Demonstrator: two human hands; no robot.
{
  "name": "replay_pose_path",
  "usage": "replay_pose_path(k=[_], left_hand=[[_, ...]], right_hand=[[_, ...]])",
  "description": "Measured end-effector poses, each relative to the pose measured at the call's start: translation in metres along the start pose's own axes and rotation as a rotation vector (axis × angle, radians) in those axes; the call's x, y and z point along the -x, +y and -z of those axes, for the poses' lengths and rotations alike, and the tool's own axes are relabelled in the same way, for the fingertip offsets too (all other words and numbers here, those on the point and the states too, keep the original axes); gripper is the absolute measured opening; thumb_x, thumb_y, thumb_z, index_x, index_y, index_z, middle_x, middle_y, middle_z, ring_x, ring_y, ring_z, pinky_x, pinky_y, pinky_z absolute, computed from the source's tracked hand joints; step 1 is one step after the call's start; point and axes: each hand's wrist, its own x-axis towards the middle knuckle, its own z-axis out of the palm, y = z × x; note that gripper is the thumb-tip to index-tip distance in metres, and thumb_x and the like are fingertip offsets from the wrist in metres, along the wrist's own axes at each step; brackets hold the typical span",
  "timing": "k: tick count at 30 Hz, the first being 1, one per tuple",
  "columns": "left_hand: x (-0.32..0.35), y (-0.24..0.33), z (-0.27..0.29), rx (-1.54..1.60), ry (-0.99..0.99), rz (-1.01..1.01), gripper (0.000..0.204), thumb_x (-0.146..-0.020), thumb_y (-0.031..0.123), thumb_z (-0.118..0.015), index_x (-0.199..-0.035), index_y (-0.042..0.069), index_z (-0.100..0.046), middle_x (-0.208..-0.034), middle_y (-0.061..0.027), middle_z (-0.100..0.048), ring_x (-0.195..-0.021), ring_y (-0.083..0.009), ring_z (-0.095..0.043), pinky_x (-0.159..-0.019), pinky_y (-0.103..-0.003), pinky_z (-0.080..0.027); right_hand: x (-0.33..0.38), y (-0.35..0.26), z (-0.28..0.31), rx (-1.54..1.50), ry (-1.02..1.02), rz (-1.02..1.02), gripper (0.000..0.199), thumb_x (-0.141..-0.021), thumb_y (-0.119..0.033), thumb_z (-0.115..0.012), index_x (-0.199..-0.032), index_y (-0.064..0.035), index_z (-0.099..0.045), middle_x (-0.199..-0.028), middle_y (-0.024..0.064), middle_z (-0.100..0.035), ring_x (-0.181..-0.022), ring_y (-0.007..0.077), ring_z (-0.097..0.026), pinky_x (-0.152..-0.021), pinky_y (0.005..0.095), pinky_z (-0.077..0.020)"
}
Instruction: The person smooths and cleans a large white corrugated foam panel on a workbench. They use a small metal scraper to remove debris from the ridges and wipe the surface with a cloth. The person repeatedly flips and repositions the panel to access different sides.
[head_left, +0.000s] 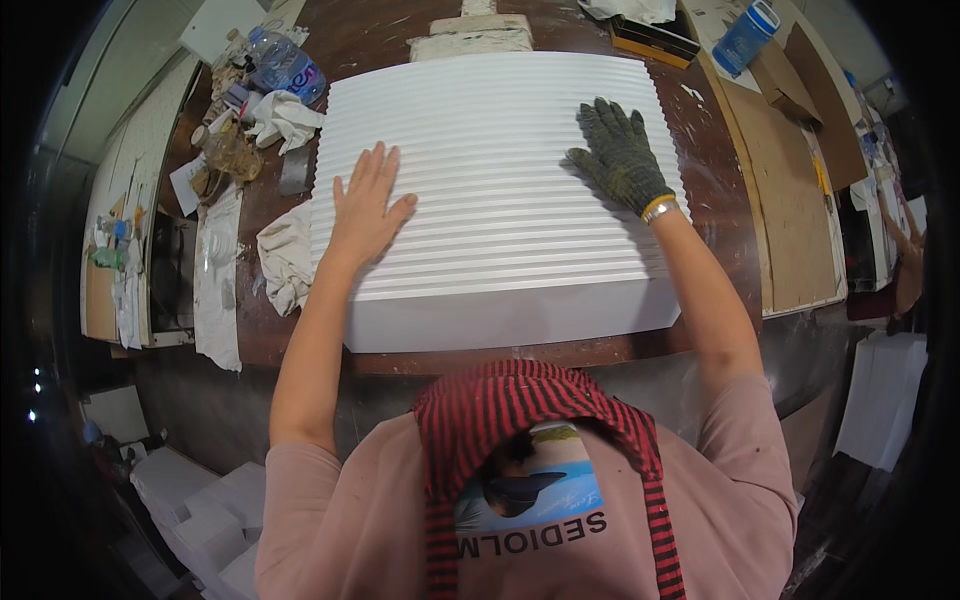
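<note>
1. The brown tabletop [715, 215] is big and messy with white smears.
2. A white ribbed panel [500, 200] lies flat in the middle of it, right in front of me.
3. A white rag [285, 255] lies just beside the panel's left edge.
4. My right hand [618, 152] wears a dark glove and rests flat on the panel, fingers spread.
5. My bare left hand [365, 205] rests flat on the panel too, fingers a little apart.
6. A plastic bottle [285, 65] lies at the far left.
</note>
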Motion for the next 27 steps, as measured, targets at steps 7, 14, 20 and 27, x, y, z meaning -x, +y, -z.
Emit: replay_pose_path(k=[7, 14, 20, 27], left_hand=[[0.146, -0.087, 0.032, 0.289, 0.572, 0.493, 0.058, -0.099, 0.028, -0.064, -0.147, 0.000, -0.047, -0.149, -0.0220, -0.050, -0.138, -0.0356, -0.046, -0.114, -0.041, -0.034], [0.269, -0.173, 0.027, 0.372, 0.585, 1.005, 0.043, -0.091, 0.020, -0.071, -0.125, -0.005, -0.065, -0.120, -0.0218, -0.069, -0.113, -0.0336, -0.066, -0.099, -0.040, -0.049], [0.258, -0.257, 0.017, 0.075, 0.533, 0.945, 0.039, -0.085, 0.020, -0.073, -0.117, -0.001, -0.069, -0.115, -0.0228, -0.070, -0.109, -0.0391, -0.066, -0.096, -0.044, -0.050], [0.244, -0.323, 0.006, -0.035, 0.347, 0.987, 0.036, -0.085, 0.023, -0.073, -0.112, 0.000, -0.066, -0.108, -0.0187, -0.071, -0.102, -0.0358, -0.067, -0.090, -0.046, -0.051]], right_hand=[[0.076, -0.008, 0.010, -0.264, 0.157, 0.136, 0.069, -0.099, -0.037, -0.057, -0.157, -0.0077, -0.033, -0.163, 0.0195, -0.028, -0.154, 0.0327, -0.020, -0.126, 0.0494, -0.0053], [0.113, -0.035, 0.005, -0.318, 0.158, -0.013, 0.063, -0.097, -0.027, -0.062, -0.154, -0.0083, -0.040, -0.162, 0.0165, -0.033, -0.151, 0.0322, -0.027, -0.125, 0.0483, -0.0129], [0.102, -0.113, 0.030, -0.552, 0.357, -0.004, 0.050, -0.094, -0.015, -0.067, -0.142, -0.0064, -0.055, -0.145, 0.0152, -0.056, -0.140, 0.0306, -0.047, -0.123, 0.0435, -0.0251], [0.066, -0.271, 0.060, -0.864, 0.282, 0.123, 0.038, -0.089, -0.009, -0.071, -0.127, -0.0046, -0.067, -0.130, 0.0145, -0.067, -0.128, 0.0298, -0.058, -0.116, 0.0446, -0.0375]])
